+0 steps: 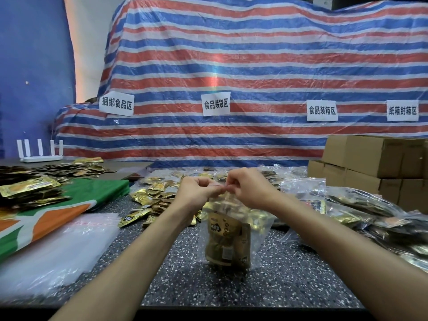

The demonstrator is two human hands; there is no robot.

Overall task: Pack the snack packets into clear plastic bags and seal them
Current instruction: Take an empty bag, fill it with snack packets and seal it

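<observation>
A clear plastic bag (254, 230) hangs upright over the speckled table (289, 281), its bottom touching the top. Gold and black snack packets (228, 242) fill it. My left hand (196, 193) and my right hand (247, 188) pinch the bag's top strip side by side, fingertips nearly touching at the middle. Loose gold snack packets (155, 198) lie scattered on the table behind my hands.
A stack of empty clear bags (58, 246) lies at the near left beside a green and orange sheet (69, 205). More packets pile at the far left (30, 188). Filled bags (361, 212) heap on the right, with cardboard boxes (375, 165) behind. A striped tarp (231, 77) backs the table.
</observation>
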